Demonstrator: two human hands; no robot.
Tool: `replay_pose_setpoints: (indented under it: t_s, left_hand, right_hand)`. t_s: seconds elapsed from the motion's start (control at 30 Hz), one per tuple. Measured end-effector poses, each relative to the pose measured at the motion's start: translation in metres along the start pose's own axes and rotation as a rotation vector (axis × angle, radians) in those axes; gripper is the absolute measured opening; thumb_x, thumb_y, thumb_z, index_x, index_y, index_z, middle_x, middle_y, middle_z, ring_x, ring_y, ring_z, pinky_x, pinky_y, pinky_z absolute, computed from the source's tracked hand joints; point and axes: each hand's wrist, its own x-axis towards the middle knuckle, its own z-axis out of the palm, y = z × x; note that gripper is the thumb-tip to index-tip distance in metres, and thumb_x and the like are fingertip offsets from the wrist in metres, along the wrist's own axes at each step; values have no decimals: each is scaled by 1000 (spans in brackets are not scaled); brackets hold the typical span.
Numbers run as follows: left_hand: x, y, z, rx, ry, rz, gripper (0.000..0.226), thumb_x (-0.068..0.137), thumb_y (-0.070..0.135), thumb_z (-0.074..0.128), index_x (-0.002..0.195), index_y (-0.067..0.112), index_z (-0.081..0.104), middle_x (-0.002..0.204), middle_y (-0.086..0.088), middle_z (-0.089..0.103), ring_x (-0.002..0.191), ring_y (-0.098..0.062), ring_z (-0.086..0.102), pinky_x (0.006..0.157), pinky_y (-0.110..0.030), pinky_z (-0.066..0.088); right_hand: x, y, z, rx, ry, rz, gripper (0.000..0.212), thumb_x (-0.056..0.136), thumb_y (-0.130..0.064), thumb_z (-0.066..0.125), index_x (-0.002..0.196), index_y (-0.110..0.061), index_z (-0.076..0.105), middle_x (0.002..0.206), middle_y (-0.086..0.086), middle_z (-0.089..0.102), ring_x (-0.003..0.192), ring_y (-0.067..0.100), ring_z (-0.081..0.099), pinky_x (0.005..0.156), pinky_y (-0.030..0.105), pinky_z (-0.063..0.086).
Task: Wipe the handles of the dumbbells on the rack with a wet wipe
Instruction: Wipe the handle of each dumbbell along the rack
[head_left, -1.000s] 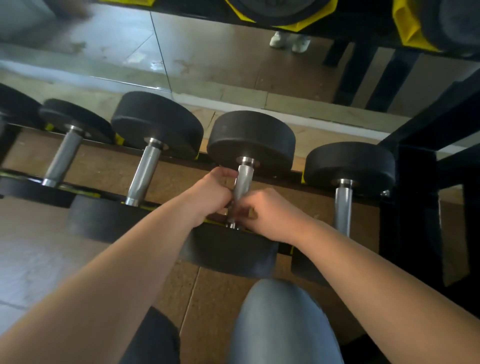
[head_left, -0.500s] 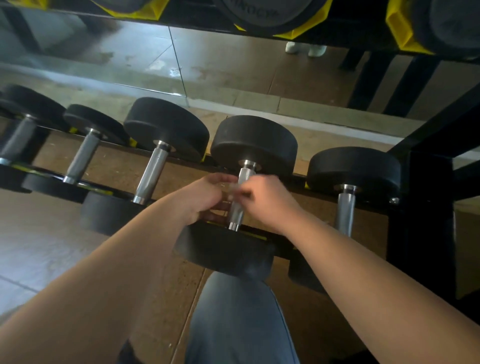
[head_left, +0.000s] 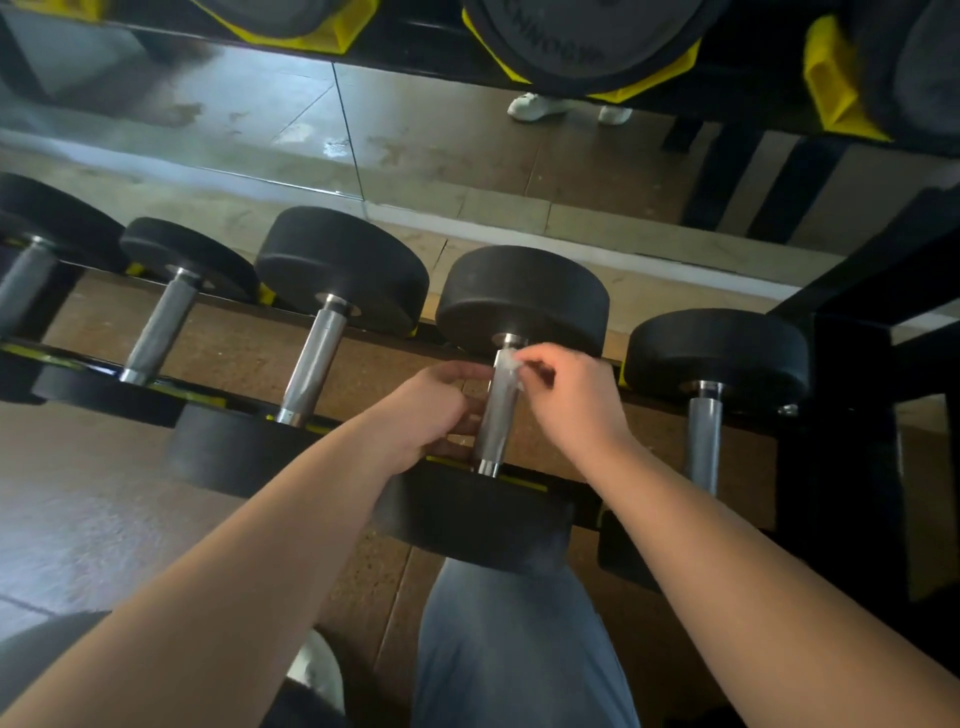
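Head view: right hand (head_left: 576, 405) pinches wet wipe (head_left: 511, 364) w/ thumb & fingertips against top of handle (head_left: 496, 421), just under far head of dumbbell (head_left: 522, 301), 2nd from rack's (head_left: 852, 364) right end. Left hand (head_left: 431, 410) fingers curl round handle's mid.

Right hand (head_left: 576, 400), wipe (head_left: 511, 365) on handle (head_left: 497, 415)

A shiny mirror (head_left: 260, 119) stands at the back, two white shoes (head_left: 540, 106) show near the top, and a knee in blue-grey trousers (head_left: 519, 649) sticks up over the brown floor (head_left: 93, 519).
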Motion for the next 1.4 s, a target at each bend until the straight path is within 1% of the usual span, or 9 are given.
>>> replay_pose_setpoints:
  t_s: [0.13, 0.2, 0.4, 0.5, 0.6, 0.73, 0.97, 1.17, 1.4]
  left_hand:
    - [0, 1, 5, 56, 65, 72, 39, 101, 4, 51, 126, 32, 63, 101, 2, 73, 77, -8, 73, 52, -20, 56]
    - [1, 2, 9, 137, 130, 130, 43, 97, 2, 49, 127, 30, 62, 106, 1, 69, 83, -9, 67, 59, -24, 54]
    - [-1, 4, 14, 208, 180, 140, 43, 90, 4, 52, 124, 29, 62, 106, -2, 70, 92, -19, 68, 81, -40, 62]
    - [-1, 3, 15, 218, 177, 135, 43, 92, 7, 54, 128, 31, 62, 108, -1, 70, 94, -19, 69, 84, -41, 62]
    - [2, 3, 14, 212, 164, 156, 44, 93, 5, 56, 130, 28, 61, 97, 6, 65, 84, -9, 63, 61, -23, 55]
    - [3, 2, 14, 220, 176, 163, 48, 96, 0, 47, 133, 28, 59, 90, 13, 54, 75, 0, 52, 37, -8, 39]
    - [7, -2, 13, 198, 174, 170, 45, 92, 3, 49, 126, 30, 62, 113, -4, 68, 96, -20, 69, 70, -35, 63]
    - [13, -4, 13, 164, 178, 146, 45, 93, 3, 50, 127, 31, 62, 114, -4, 70, 99, -20, 70, 71, -32, 61]
    - [18, -10, 11, 94, 178, 137, 37, 91, 11, 51, 117, 34, 65, 113, 1, 74, 106, -18, 69, 88, -43, 61]
  right_hand:
    - [-21, -6, -5, -20, -340, 118, 4, 95, -29, 68, 98, -27, 66, 90, -14, 64, 77, -3, 61, 65, 12, 45]
    - [-29, -7, -5, 10, -529, 200, 6, 92, -31, 71, 91, -28, 65, 87, -9, 66, 80, 5, 64, 67, 21, 48]
    - [7, -12, -3, 314, -86, 452, 9, 91, -28, 68, 82, -30, 69, 81, -8, 70, 78, 13, 65, 75, 40, 60]
    - [11, -10, -3, 363, -153, 511, 5, 93, -27, 67, 90, -28, 71, 89, -4, 70, 82, 15, 66, 73, 39, 62]
    - [-6, -5, -4, 469, -354, 679, 25, 87, -20, 72, 111, -24, 71, 103, 1, 70, 80, 17, 61, 57, 29, 51]
    - [-20, -6, -4, 384, -531, 740, 11, 91, -17, 70, 95, -27, 70, 95, 2, 70, 73, 16, 55, 57, 27, 44]
    - [10, -1, 2, 865, -256, 852, 31, 96, 2, 54, 112, -17, 73, 105, 9, 70, 55, 11, 40, 46, 22, 35]
    - [-6, 11, 2, 579, -789, 857, 27, 94, 2, 56, 113, -8, 72, 77, 3, 59, 46, 6, 39, 41, 17, 31]
    - [13, 13, 4, 1205, -377, 976, 36, 94, 7, 39, 118, -5, 64, 104, 3, 57, 43, 4, 24, 39, 16, 26]
